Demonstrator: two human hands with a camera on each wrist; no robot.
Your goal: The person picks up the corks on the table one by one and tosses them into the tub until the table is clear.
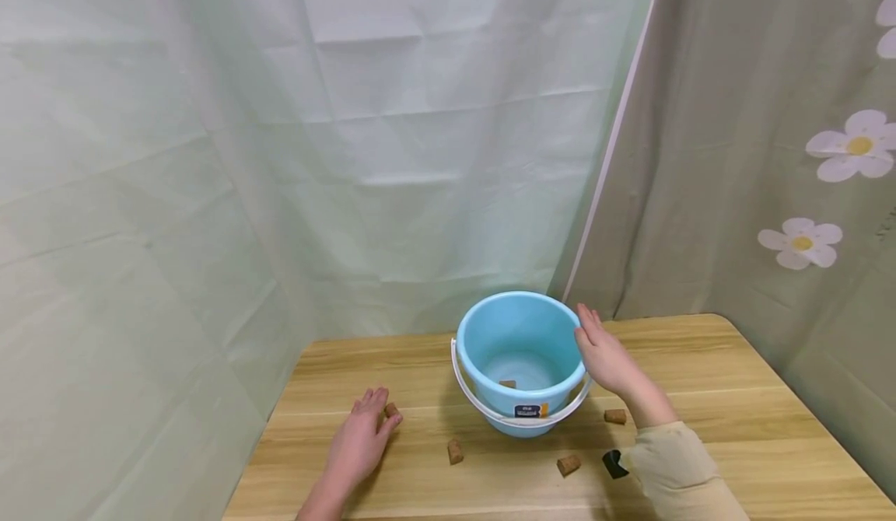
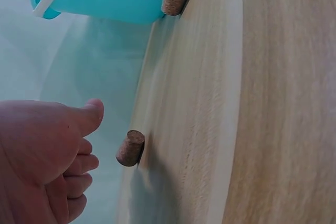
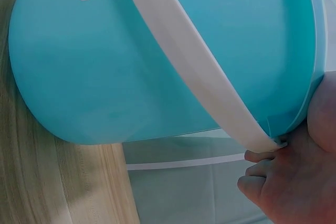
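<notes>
A light blue bucket [image 1: 521, 404] with a white handle [image 1: 483, 406] stands upright on the wooden table, one cork [image 1: 507, 384] visible inside. My right hand [image 1: 609, 356] touches the bucket's right rim with its fingers extended; in the right wrist view the hand [image 3: 294, 182] is by the rim, near the handle's end. Over the table's left part, my left hand [image 1: 358, 437] is beside a cork [image 1: 391, 410]. The left wrist view has this hand [image 2: 47, 156] loosely bent and apart from the cork [image 2: 130, 148], holding nothing.
More corks lie in front of the bucket: one at left [image 1: 455, 451], one at front [image 1: 568, 465], one at right [image 1: 615, 416]. A small black object [image 1: 614, 463] is by the right sleeve [image 1: 675, 466]. Pale curtains [image 1: 420, 155] hang behind the table [image 1: 763, 435].
</notes>
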